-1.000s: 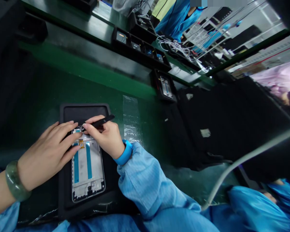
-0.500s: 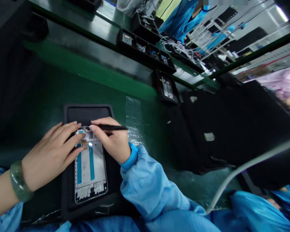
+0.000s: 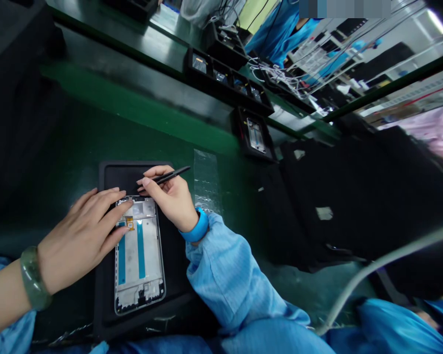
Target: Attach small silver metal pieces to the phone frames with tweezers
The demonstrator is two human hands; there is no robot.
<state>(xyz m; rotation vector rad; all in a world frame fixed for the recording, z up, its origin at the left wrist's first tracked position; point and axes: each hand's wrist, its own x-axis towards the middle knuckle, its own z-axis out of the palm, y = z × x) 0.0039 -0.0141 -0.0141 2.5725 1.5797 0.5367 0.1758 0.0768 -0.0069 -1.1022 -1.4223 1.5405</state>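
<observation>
On my head camera, I'm steadying a white-backed phone frame (image 3: 133,260), which is lying in the middle of a black rubber mat (image 3: 125,174). My open left hand (image 3: 79,236) is resting there, its fingers (image 3: 114,207) lying across the frame's far end. My right hand (image 3: 172,199) is pinching a black stylus (image 3: 172,175), holding it just beyond that end.

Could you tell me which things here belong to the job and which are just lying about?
In use: left hand, right hand, black pen-like tool, phone frame, black mat.
Lying about: clear film strip, black tray holding another frame, tangled white cables.
</observation>
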